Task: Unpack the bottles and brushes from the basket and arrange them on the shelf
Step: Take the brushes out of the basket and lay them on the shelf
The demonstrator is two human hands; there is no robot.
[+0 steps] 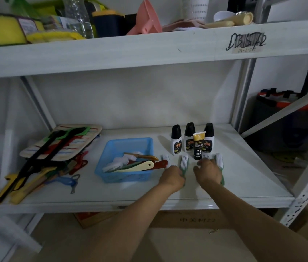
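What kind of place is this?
Probably a storeroom: metal shelving with a location label, a cardboard box on the floor, and household goods such as sponges stacked above.

Bare white metal shelf board (243, 178) lies open right of the white-bristled green-handled brushes (184, 162). The blue perforated plastic basket (111, 157) blocks the left; four black-capped bottles (190, 138) stand behind.

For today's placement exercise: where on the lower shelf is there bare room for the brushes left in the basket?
Bare board lies right of the rightmost brush out to the shelf edge, and behind the blue basket toward the bottles. It is crowded around both hands and at the tool pile.
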